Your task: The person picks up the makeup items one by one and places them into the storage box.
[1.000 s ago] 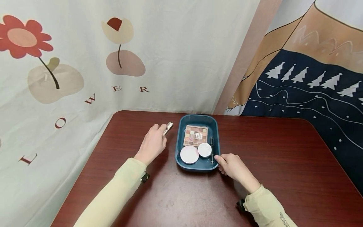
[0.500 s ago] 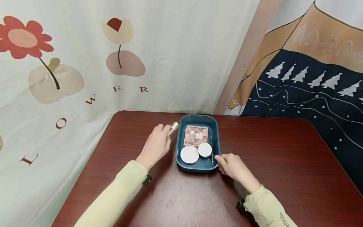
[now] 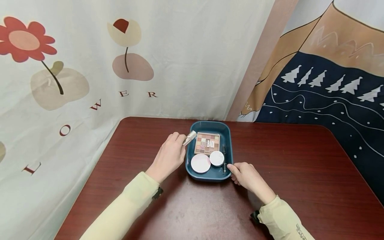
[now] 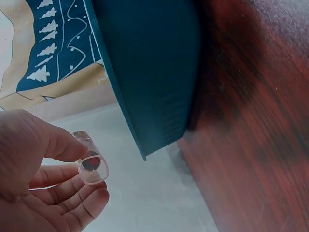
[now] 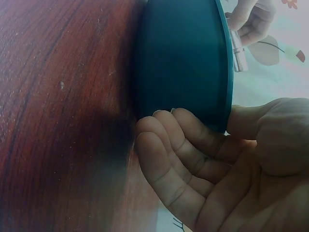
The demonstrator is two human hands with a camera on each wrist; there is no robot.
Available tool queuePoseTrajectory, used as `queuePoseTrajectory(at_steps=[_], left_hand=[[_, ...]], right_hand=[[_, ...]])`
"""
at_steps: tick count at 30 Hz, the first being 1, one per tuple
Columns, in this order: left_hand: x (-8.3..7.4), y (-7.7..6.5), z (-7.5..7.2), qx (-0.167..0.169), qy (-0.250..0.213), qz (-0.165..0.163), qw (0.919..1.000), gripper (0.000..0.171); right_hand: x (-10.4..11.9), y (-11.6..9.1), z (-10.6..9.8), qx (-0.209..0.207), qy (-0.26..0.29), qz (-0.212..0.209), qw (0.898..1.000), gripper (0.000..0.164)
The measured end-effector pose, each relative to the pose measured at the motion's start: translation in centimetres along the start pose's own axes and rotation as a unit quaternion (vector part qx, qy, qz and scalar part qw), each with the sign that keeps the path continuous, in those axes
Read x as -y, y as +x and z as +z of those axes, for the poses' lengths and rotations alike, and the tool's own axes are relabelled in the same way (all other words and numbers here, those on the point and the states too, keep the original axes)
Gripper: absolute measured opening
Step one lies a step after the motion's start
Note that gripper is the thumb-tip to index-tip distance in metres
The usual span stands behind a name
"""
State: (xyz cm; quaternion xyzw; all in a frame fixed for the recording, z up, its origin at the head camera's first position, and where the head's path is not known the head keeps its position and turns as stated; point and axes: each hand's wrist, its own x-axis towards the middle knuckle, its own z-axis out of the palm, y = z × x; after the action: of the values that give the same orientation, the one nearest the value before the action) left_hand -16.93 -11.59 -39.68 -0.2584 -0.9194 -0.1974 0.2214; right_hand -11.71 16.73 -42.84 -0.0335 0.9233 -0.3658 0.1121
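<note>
My left hand (image 3: 169, 153) pinches a shiny lipstick tube (image 3: 190, 137) between thumb and fingers, its far end over the left rim of a blue tray (image 3: 210, 177). In the left wrist view the tube (image 4: 91, 162) shows a clear end with something dark red inside. With thumb on top and fingers outside, my right hand (image 3: 246, 175) grips the tray's near right corner. Inside the tray lie an eyeshadow palette (image 3: 207, 143), a larger round white compact (image 3: 200, 163), a smaller round white case (image 3: 216, 158) and a slim dark tube with a clear section (image 3: 224, 160).
The tray stands on a reddish-brown wooden table (image 3: 285, 160), close to its back edge. Behind the table hang a pale flower-print curtain (image 3: 186, 60) and a navy and tan cloth with white trees (image 3: 330, 96).
My left hand has moved right with the lipstick tube, from beside the tray to over its left rim. The right hand and the tray have stayed in place.
</note>
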Motion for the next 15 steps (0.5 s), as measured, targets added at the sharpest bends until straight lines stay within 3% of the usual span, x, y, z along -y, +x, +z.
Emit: queuePoseTrajectory(at_steps=[15], left_hand=[[-0.92,-0.26,0.26,0.018,-0.002,0.040,0.9991,0.018]], right_hand=[[-0.07,0.05,0.02,0.002,-0.002,0.001,1.000,0.037]])
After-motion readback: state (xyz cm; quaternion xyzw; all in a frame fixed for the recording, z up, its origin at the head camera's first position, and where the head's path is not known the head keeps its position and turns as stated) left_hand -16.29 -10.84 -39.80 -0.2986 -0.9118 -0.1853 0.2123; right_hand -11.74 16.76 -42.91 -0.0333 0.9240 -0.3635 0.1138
